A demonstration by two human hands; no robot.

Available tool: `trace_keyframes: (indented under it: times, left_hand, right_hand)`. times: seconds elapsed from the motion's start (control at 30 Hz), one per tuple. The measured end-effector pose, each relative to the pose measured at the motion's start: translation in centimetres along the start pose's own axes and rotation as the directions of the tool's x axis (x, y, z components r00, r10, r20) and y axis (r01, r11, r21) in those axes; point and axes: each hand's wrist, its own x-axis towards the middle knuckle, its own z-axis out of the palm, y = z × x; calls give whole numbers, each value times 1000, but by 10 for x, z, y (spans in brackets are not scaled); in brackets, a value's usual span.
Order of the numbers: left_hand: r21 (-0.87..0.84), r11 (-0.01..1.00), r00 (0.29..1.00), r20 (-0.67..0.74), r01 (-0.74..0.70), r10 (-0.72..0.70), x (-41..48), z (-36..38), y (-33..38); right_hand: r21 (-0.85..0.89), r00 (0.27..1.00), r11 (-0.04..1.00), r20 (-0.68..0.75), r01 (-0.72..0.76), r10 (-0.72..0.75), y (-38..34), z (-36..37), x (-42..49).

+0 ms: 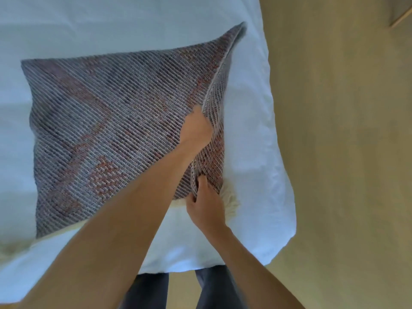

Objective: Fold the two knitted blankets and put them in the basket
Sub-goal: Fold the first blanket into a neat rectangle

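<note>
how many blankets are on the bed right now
2: a grey-and-red blanket lies spread on the bed, held at its right edge; a cream blanket peeks from beneath its near edge, mostly hidden.

Grey-red diagonally ribbed blanket (107, 121); white, perhaps bluish sheet (256, 134).

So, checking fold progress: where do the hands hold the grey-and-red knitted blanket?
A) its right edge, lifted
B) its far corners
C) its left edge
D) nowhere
A: the left hand and the right hand both grip the knitted blanket along its right edge, raised off the white bed.
</note>
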Motion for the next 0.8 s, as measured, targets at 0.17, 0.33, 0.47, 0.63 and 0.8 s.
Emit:
trace_keyframes:
  times: [0.17,0.33,0.47,0.63,0.8]
  left_hand:
    - [-56,997,999,5,53,-52,-3,-56,-64]
    - [-116,985,992,-16,126,-129,-6,-111,-141]
    - [-124,973,978,-55,193,-201,-8,-151,-214]
    - [-128,959,961,-82,251,-263,-10,-191,-295]
    - [-120,953,955,-69,278,-287,-12,-217,-343]
  right_hand:
    - [-14,1000,1000,29,-4,4,-51,41,-6]
    - [-33,997,999,80,5,-2,-107,98,-15]
    - [-61,992,998,129,7,1,-154,143,-24]
    - [-84,982,996,186,5,11,-206,197,-33]
    - [-98,976,995,216,11,10,-240,235,-39]
